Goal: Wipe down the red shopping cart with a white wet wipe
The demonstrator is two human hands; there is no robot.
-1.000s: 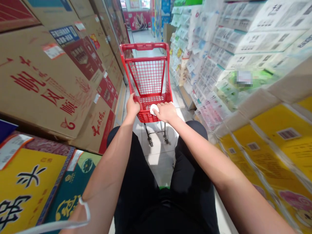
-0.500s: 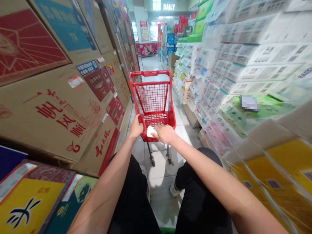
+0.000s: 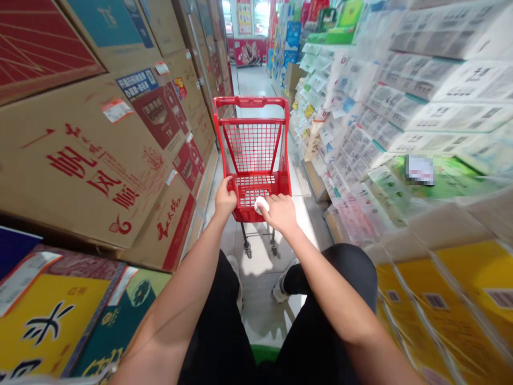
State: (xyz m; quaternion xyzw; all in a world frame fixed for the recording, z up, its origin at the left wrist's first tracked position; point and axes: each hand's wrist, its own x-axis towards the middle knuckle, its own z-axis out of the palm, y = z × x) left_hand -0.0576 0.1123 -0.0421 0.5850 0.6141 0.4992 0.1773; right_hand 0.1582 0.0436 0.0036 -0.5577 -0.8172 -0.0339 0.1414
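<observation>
The left hand (image 3: 225, 199) is keeping a curled grip on the near rim of the red cart (image 3: 256, 144), which is pointing lengthwise down the aisle, while the right hand (image 3: 281, 212) is pinching a white wad (image 3: 261, 203) there, beside cartons (image 3: 88, 160) printed 帆风顺.

The pale tiled floor (image 3: 262, 275) bears the wheeled red cart (image 3: 254, 147) and the person's shoes (image 3: 280, 291).

Stacked cardboard boxes (image 3: 92, 160) left; wrapped paper packs (image 3: 404, 101) right.

The cart (image 3: 254, 147) looks like glossy red plastic mesh on thin dark metal legs. Matt brown cardboard boxes (image 3: 92, 160) line one side, shiny film-wrapped packs (image 3: 385, 107) the other. The floor (image 3: 260, 270) is smooth pale tile.
</observation>
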